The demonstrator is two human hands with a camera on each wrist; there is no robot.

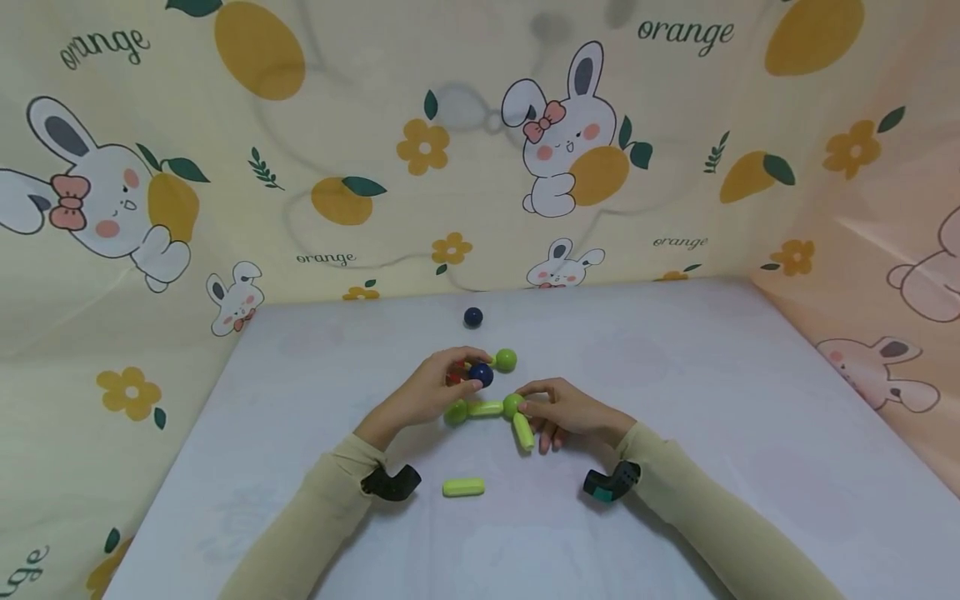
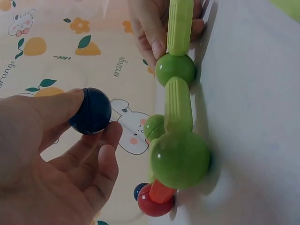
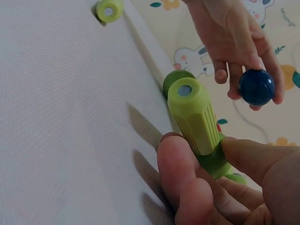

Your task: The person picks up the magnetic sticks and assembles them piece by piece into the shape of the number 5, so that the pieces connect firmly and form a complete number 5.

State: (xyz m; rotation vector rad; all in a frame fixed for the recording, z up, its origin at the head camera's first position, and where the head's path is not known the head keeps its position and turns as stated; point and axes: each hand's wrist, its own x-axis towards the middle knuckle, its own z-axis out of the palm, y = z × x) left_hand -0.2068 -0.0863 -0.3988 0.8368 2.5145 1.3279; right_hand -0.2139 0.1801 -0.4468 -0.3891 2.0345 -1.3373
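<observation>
My left hand [image 1: 429,387] pinches a dark blue ball [image 2: 96,111] between thumb and fingertips, above the white table. In my right hand [image 1: 576,412], thumb and fingers grip a green ball [image 1: 513,406]. From that ball, one light green ribbed rod [image 1: 486,408] runs left to another green ball [image 1: 456,412]. A second light green rod [image 1: 523,432] juts toward the front, with a silver disc on its free end [image 3: 184,90]. Beyond these pieces lie a red ball [image 2: 156,200] and a green ball [image 1: 506,360], partly hidden in the head view by my left hand.
One loose light green rod [image 1: 462,487] lies on the white table [image 1: 675,500], between my forearms. Toward the back edge sits another dark blue ball [image 1: 473,317]. A printed curtain [image 1: 480,200] with rabbits and oranges rises behind the table.
</observation>
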